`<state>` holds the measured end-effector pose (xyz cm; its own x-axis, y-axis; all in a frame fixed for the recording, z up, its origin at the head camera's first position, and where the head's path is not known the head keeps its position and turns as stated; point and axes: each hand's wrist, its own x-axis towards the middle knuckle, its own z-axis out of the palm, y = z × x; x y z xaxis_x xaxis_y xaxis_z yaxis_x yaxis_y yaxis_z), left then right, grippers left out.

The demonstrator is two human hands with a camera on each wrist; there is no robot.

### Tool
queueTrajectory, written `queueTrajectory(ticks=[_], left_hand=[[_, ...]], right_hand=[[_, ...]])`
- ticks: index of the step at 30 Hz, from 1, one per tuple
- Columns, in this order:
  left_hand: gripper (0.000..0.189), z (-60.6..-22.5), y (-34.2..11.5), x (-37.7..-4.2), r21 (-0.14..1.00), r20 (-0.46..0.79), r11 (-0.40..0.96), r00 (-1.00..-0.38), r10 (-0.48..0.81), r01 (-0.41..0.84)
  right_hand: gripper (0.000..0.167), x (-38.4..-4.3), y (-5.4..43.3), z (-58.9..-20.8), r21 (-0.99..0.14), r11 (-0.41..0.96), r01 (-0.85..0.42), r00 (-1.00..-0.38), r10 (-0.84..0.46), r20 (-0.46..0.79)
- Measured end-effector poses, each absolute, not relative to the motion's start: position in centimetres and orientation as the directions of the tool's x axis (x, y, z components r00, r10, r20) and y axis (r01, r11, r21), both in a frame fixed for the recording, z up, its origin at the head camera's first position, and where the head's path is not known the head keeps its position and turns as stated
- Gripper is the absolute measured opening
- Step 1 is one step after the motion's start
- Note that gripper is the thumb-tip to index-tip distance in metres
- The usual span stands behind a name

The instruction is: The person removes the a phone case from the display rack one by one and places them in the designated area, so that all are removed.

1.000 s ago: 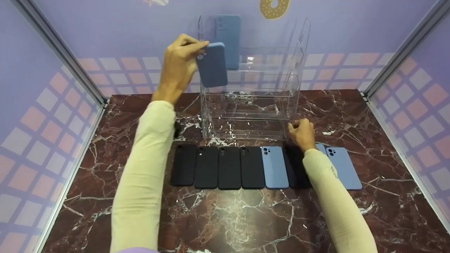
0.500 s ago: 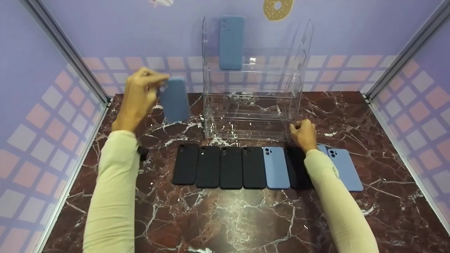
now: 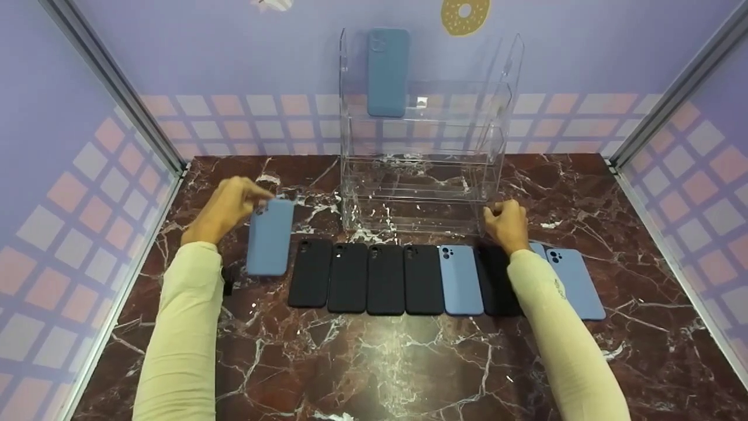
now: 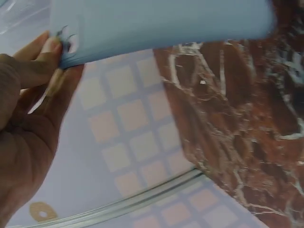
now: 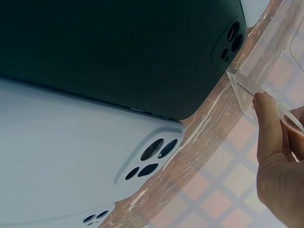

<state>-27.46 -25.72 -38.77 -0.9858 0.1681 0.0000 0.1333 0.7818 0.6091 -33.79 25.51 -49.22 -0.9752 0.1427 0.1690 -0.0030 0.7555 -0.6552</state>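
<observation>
My left hand [image 3: 225, 207] pinches a blue phone case [image 3: 270, 240] by its camera end, left of a row of cases. In the left wrist view, thumb and fingers grip the case's corner beside the camera holes. My right hand [image 3: 507, 225] holds the front right edge of a clear acrylic display rack [image 3: 421, 200]; the right wrist view shows fingers and thumb around its transparent side panel [image 5: 242, 88]. Another blue phone case [image 3: 388, 76] leans upright on the rack's top tier, toward the left. The lower tiers hold no cases.
Several black cases [image 3: 385, 280] lie in the row before the rack, with a blue case [image 3: 461, 280] among them. A further blue case [image 3: 575, 283] ends the row at right; my right forearm covers part of it. Purple walls [image 3: 76, 117] enclose the marbled table [image 3: 374, 362].
My left hand has carried the blue phone case from in front of the rack's upper left, down and leftward toward the row's left end. My right hand stays at the rack's edge.
</observation>
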Motion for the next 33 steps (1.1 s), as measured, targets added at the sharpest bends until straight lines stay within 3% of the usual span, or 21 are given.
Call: queueTrajectory(ticks=[4, 13, 33], left_hand=[[0.027, -40.5, -26.4, -27.4, 0.622, -0.087, 0.78, -0.983, 0.16, 0.072], [0.021, -44.4, -27.0, -27.8, 0.62, -0.124, 0.782, -0.977, 0.173, 0.06], [0.018, -47.3, -26.8, -28.3, 0.599, -0.176, 0.8, -0.973, 0.149, 0.014]], right_hand=[[0.029, -33.8, 25.5, -49.3, -0.654, 0.756, 0.001, -0.974, 0.15, 0.172], [0.027, -33.8, 25.4, -49.3, -0.652, 0.758, -0.007, -0.971, 0.151, 0.186], [0.035, -33.8, 25.5, -49.4, -0.65, 0.76, -0.01, -0.968, 0.155, 0.196]])
